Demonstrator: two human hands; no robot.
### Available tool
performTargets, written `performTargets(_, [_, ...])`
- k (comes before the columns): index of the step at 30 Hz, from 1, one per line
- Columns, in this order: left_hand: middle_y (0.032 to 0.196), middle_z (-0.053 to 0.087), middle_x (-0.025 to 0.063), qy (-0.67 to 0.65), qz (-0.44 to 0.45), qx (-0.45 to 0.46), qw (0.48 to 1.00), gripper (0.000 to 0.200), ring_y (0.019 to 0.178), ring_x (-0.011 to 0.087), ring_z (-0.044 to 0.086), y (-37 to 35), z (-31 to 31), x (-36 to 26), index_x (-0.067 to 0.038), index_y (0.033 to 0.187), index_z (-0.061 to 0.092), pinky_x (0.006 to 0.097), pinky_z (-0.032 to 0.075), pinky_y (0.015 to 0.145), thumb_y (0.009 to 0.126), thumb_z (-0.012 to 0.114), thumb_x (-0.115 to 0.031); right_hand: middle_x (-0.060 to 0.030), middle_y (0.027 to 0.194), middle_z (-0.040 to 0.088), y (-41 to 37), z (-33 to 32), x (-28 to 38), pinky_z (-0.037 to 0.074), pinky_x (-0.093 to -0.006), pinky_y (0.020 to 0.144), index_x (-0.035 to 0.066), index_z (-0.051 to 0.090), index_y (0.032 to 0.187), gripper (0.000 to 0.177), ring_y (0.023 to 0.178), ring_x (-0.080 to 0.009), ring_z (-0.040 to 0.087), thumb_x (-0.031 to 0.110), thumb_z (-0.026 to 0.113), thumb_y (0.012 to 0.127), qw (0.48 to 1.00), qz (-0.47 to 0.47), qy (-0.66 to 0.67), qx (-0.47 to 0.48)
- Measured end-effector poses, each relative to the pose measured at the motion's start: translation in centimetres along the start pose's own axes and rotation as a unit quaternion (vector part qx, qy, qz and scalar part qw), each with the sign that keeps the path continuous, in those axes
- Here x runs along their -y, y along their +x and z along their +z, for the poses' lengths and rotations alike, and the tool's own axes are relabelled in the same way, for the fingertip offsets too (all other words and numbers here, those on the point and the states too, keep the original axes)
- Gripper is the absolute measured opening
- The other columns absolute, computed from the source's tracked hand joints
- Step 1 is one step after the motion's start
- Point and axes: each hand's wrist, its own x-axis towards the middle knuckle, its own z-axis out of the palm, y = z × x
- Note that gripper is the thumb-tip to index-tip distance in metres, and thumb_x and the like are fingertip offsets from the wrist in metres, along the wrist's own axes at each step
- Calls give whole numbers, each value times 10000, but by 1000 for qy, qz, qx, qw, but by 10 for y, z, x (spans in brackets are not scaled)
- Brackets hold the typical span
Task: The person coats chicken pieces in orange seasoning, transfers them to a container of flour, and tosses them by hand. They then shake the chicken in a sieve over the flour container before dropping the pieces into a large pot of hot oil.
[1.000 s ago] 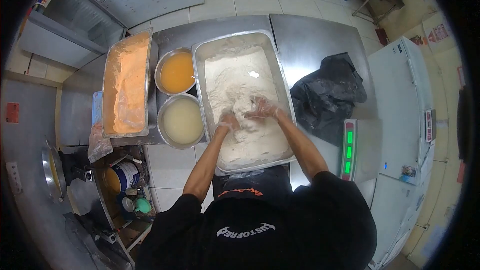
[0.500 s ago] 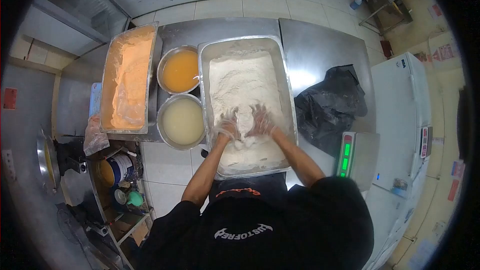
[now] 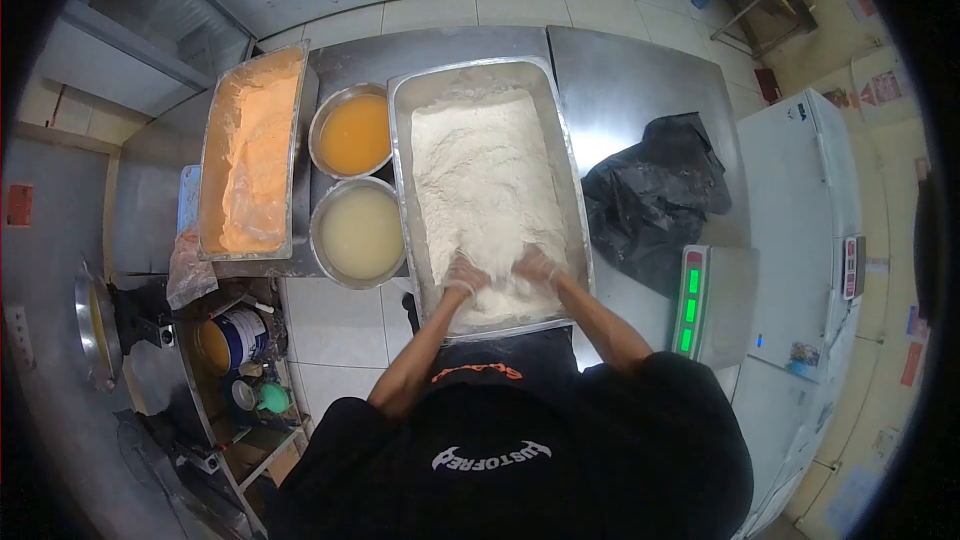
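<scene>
A deep metal tray [image 3: 572,155] in front of me holds a bed of pale powder that looks like flour [image 3: 485,165]. Both hands wear thin clear gloves dusted with it. My left hand [image 3: 466,274] is sunk in the flour near the front of the tray, left of the middle. To its right, a short way apart, my right hand [image 3: 540,268] is pushed in as well. Flour covers the fingers of both hands, so neither their spread nor anything in them shows.
Left of the tray stand a bowl of orange liquid [image 3: 355,135] and a bowl of pale yellow liquid [image 3: 362,233]. Farther left is a tray of orange powder [image 3: 262,140]. A crumpled black plastic bag [image 3: 655,190] and a scale [image 3: 720,305] with green digits lie right.
My hands, whose spread fingers showed on the flour's surface before, have pushed down into it. The flour between them has shifted. The whole view has moved slightly.
</scene>
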Motion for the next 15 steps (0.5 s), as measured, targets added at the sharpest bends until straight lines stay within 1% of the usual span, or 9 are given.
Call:
performTargets(2, [1293,407,152,-62,19,35,997,576,1168,279,422,18,-11,-5,-24,1302,328,358,340,967,823,485,-303,-55,909,606,22,-39,12,471,-257,597,44,579,1034,352,690,-166,548,334,543,837,972,106,170,125])
performTargets(3, [1308,415,100,-93,27,54,994,534,1170,254,426,28,-12,-4,-76,1311,356,337,349,967,839,485,-290,-55,909,606,26,-57,19,471,-257,597,44,579,1034,352,690,-166,548,334,543,837,972,106,171,126])
performTargets(4, [1283,396,193,-259,10,33,965,648,1166,311,409,45,4,8,-39,1304,342,372,337,964,800,492,-417,-47,884,596,26,-76,28,463,-252,586,51,577,1040,343,690,-156,541,324,546,835,959,54,251,119])
performTargets(6, [1258,377,287,-418,-13,17,908,782,1162,368,392,38,18,21,-2,1298,328,407,326,961,761,498,-544,-30,833,575,18,-102,38,448,-241,564,63,573,1052,328,689,-137,527,306,553,833,909,-44,404,95])
performTargets(7, [1278,354,287,-190,74,36,978,809,1178,372,372,24,6,25,1,1313,292,418,313,972,757,492,-553,-22,808,564,14,-112,41,440,-235,552,70,571,1058,321,689,-127,520,297,557,832,870,-96,475,87])
performTargets(10, [1317,296,294,15,13,15,1000,862,1213,380,326,-26,-1,12,39,1342,160,442,261,1008,768,462,-529,-38,767,562,-12,-117,33,441,-262,550,65,576,983,276,666,-156,526,277,549,809,991,-14,94,90])
performTargets(12, [1301,322,292,124,-36,35,991,857,1213,379,326,-28,29,20,8,1365,63,428,263,1010,788,447,-497,-49,740,560,-37,-79,34,442,-280,548,61,579,932,249,650,-175,529,265,544,794,987,10,-131,87])
performTargets(13, [1301,322,292,126,-34,34,991,857,1213,379,326,-13,46,23,8,1365,63,428,263,1010,788,447,-497,-55,726,559,-39,-57,36,442,-289,547,60,581,907,236,643,-184,531,258,541,786,981,22,-173,79])
performTargets(15, [1251,409,263,59,-57,-84,993,736,1037,320,498,22,78,23,53,1278,328,410,383,894,785,493,-468,-66,699,557,-22,-25,34,443,-307,545,57,584,856,213,627,-203,535,245,536,771,986,44,-140,82])
